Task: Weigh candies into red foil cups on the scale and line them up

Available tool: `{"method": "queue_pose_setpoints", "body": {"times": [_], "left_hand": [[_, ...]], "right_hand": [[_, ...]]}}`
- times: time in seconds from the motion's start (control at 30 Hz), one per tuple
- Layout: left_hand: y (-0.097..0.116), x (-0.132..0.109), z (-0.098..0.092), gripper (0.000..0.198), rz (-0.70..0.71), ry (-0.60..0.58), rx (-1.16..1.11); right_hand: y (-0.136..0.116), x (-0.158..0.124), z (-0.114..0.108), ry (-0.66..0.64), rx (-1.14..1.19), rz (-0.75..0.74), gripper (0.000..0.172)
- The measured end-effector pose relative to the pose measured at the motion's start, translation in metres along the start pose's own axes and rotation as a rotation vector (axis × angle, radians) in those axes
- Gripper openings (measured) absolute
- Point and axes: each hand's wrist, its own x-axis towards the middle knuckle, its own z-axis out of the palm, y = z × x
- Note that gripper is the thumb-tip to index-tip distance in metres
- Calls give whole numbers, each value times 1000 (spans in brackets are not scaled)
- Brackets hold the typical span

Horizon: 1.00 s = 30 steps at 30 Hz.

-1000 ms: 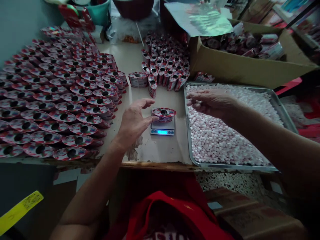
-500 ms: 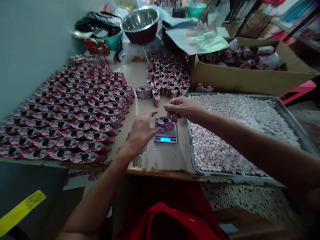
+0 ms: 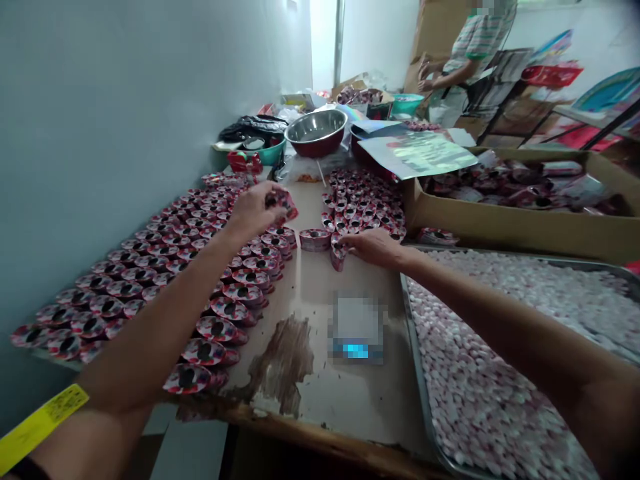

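Note:
My left hand (image 3: 250,212) is raised over the far end of the left-hand rows of cartons (image 3: 217,328), with its fingers closed on a small red-and-white oval carton (image 3: 286,205) that is tilted. The cartons have dark openings on top. Across the table, my right hand (image 3: 373,247) pinches the top of another upright oval carton (image 3: 338,259), which stands at the front of the right-hand group (image 3: 357,207). One more carton (image 3: 315,240) stands just left of it. Nearer me is a small digital scale (image 3: 357,327), blurred out, with a lit blue display and nothing on its plate.
A metal tray (image 3: 425,393) full of white pellet-like sweets (image 3: 480,360) lies at right. Behind it stands a cardboard box (image 3: 450,217) of wrapped packs. Further back are a steel bowl (image 3: 316,130) and printed sheets (image 3: 420,155). A person in a striped shirt (image 3: 477,43) is beyond.
The carton that was on the scale is gone from it. My left hand has moved up and left and holds a carton; my right hand has moved forward onto a standing one. The view has tilted up.

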Motion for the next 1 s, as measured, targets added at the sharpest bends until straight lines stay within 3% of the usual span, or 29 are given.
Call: {"method": "queue_pose_setpoints", "body": {"times": [0.07, 0.13, 0.2, 0.33, 0.43, 0.53, 0.63, 0.8, 0.9, 1.0], "left_hand": [[-29, 45, 9, 49, 57, -16, -15], [-51, 75, 31, 55, 82, -162, -20], [-67, 88, 55, 56, 108, -320, 1], [-87, 82, 79, 46, 150, -496, 46], [-95, 73, 77, 39, 187, -594, 61], [-97, 69, 73, 46, 238, -672, 101], [-91, 65, 70, 49, 264, -661, 174], [-63, 43, 50, 55, 255, -428, 258], [-30, 12, 26, 52, 324, -412, 228], [9, -35, 6, 48, 451, -479, 179]], "right_hand": [[2, 10, -3, -71, -169, -116, 35], [4, 17, -6, -115, -249, -215, 30], [6, 22, -10, -136, -271, -262, 25], [-2, 12, -21, -147, -183, -262, 13], [-27, -12, -38, -123, -137, -183, 24], [-62, -42, -57, -193, -132, -100, 30], [-92, -67, -63, -330, -147, -17, 28], [-113, -99, -43, -375, -97, 92, 30], [-106, -112, -38, -260, 90, 212, 21], [-83, -123, -45, -1, 597, 419, 18]]}}
